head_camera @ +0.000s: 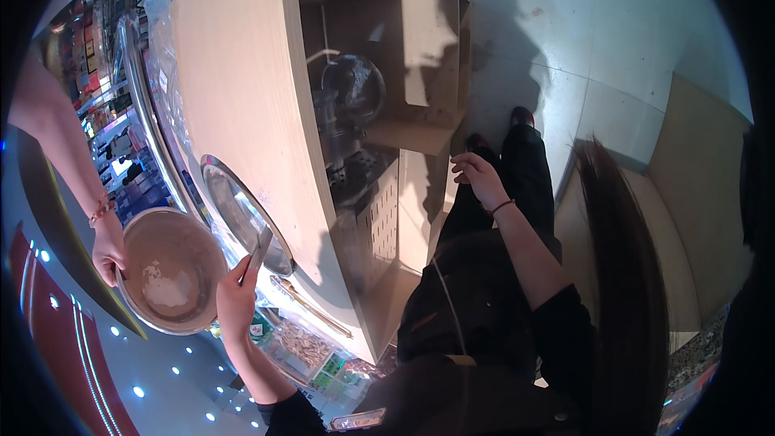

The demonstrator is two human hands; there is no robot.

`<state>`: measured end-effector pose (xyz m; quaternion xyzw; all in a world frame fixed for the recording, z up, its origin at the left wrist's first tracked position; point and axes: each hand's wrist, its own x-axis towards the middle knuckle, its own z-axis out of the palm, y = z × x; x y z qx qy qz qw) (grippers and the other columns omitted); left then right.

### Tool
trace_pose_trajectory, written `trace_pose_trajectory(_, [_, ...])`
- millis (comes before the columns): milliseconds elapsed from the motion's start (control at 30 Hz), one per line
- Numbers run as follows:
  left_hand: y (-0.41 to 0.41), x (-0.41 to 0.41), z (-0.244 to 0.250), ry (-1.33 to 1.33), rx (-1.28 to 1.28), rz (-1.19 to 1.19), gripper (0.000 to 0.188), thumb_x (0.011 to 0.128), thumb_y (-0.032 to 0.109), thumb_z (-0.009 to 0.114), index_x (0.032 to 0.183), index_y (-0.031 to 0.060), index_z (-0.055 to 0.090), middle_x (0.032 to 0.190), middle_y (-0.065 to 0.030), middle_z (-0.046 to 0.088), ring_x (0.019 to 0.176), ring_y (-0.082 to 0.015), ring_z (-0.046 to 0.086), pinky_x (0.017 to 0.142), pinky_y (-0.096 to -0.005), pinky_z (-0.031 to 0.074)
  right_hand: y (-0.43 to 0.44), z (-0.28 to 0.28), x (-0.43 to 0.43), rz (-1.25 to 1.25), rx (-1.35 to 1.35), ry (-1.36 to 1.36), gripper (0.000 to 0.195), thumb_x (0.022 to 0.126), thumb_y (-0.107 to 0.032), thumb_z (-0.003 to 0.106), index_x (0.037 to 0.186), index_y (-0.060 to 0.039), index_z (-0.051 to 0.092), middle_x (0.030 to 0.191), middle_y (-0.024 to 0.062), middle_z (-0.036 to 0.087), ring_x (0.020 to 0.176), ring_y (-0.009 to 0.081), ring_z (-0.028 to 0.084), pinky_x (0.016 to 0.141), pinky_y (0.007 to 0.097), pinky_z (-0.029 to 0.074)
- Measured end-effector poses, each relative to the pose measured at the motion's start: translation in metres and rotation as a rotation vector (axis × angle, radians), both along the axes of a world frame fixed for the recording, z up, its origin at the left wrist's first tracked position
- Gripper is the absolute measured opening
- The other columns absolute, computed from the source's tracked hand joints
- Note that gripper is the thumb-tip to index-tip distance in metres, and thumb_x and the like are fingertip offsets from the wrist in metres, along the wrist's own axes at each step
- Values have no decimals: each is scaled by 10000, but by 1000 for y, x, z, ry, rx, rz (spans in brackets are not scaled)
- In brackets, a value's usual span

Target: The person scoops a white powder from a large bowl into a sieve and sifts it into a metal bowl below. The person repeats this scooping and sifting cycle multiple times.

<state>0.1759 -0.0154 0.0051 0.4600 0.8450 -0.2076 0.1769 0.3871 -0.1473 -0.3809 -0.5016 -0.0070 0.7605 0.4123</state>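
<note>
My left hand [236, 303] grips a flat metal utensil [260, 251], perhaps a spatula or a knife, pointing over the counter edge. Just beside that hand is a large metal bowl [209, 260] with a white powder or paste [164, 286] in its bottom. Whether my left hand also touches the bowl, I cannot tell. Another person's hand [110, 254], with a beaded bracelet, holds the far rim. My right hand [478, 177] hangs free before my legs, fingers loosely curled and apart, holding nothing. Near my left hand, a round metal tray [233, 197] lies on the wooden counter [242, 60].
Gold-coloured tongs [312, 309] rest at the counter's near end, beside clear packs of dried food [303, 342]. Under the counter, open shelves hold a clear round vessel [354, 88] and a perforated metal appliance [378, 215]. A metal rail [151, 115] and plastic wrapping [166, 79] run along the far side.
</note>
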Motion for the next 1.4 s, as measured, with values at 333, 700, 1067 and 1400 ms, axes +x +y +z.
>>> trace_pose_trajectory(333, [-2,-2,-24,122,-48,48,375,869,166,491,1165,-62,526,959,-198,640,843,-217,614,755,-297,449,24,-57,-29,52,41,-21,203,898,-121,455,1027,-27,580,848,46,595,770,113,575,715,238,475])
trace_pose_trajectory(700, [-21,14,-49,77,144,117,328,910,139,486,1207,8,531,1137,-154,575,969,-174,544,787,-254,445,259,-242,-167,205,335,-750,266,838,-223,524,948,13,579,951,254,597,924,400,568,810,437,453])
trace_pose_trajectory(1067, [-52,-11,-33,84,176,363,221,890,103,515,1051,-32,583,1001,-125,606,876,-147,538,724,-245,435,254,-234,-188,280,310,-624,241,863,-224,531,985,-17,552,876,235,610,861,391,588,733,406,472])
trace_pose_trajectory(1400, [-66,-4,-29,32,271,403,224,877,87,535,1056,-46,560,1016,-120,595,888,-157,538,750,-254,434,241,-240,-177,199,255,-575,235,855,-223,544,962,-13,540,847,226,601,842,391,576,738,409,454])
